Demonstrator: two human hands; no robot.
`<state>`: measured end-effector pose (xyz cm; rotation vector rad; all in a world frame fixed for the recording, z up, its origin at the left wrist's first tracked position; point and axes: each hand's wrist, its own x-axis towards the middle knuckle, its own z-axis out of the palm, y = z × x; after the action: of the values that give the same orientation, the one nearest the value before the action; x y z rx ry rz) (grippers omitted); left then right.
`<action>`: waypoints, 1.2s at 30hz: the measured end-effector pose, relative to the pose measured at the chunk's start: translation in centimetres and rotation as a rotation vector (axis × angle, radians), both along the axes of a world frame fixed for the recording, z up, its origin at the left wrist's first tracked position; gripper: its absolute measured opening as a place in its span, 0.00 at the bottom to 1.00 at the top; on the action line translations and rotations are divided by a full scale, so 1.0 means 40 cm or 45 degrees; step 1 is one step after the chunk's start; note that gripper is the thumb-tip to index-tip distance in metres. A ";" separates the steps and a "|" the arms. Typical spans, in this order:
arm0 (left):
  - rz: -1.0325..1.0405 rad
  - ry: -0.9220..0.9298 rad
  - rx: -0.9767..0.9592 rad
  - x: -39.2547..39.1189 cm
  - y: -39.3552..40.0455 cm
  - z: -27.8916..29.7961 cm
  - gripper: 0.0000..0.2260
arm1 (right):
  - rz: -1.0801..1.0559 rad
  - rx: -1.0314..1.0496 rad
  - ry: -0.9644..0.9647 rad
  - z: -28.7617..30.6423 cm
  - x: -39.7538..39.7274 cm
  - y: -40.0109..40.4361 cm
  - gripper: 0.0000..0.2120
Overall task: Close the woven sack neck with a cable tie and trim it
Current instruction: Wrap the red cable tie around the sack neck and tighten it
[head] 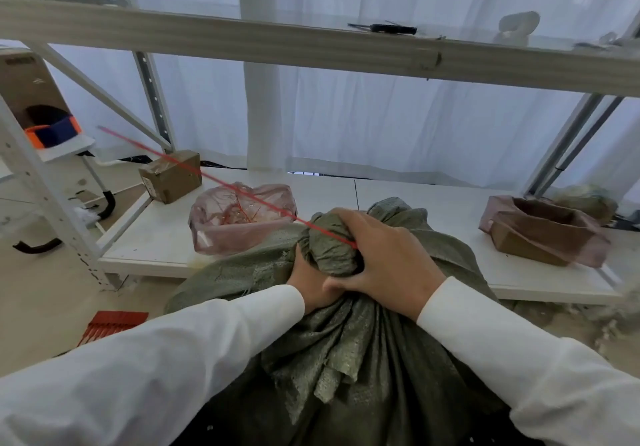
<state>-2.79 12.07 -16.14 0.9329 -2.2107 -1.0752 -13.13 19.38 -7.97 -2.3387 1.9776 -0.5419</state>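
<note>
Bunching up between both hands, the neck of the olive-green woven sack (346, 359) stands gathered into a wad in front of the low white shelf (433, 203), the sack's body spreading down toward the camera. The right hand (377, 258) curls over the top and near side of the wad, fingers wrapped round the fabric, thumb pressing along the lower edge. The left hand (308, 286) grips the neck from below and from the left; most of it is hidden under the right hand and the cloth, yet its fingers plainly close round the gathered fabric. A red cable tie (221, 182) comes out from under the right hand's fingers and runs straight up and to the left, its free end well beyond the sack.

Just behind the sack, on the shelf, sits a pink plastic bag (242, 217) with red ties inside. Farther left stands a small taped cardboard box (171, 175); to the right lies an open brown box (543, 231) lined with pinkish plastic. On the floor at left lies a bundle of red cable ties (110, 324). On the upper shelf board rests a dark hand tool (384, 28), too small to identify.
</note>
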 end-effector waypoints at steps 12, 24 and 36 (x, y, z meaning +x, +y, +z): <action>0.142 0.229 0.118 -0.026 0.010 0.008 0.23 | -0.095 -0.244 -0.258 -0.024 0.010 -0.032 0.35; 0.122 0.322 0.285 -0.049 -0.039 0.014 0.25 | -0.029 0.012 -0.903 -0.015 -0.090 -0.048 0.26; -0.029 0.260 0.097 -0.041 -0.035 0.032 0.27 | -0.196 -0.231 -0.572 0.002 -0.027 -0.072 0.26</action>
<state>-4.44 10.68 -14.87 0.7934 -2.0307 -1.2161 -14.20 16.48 -7.87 -1.9250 1.9590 -1.1815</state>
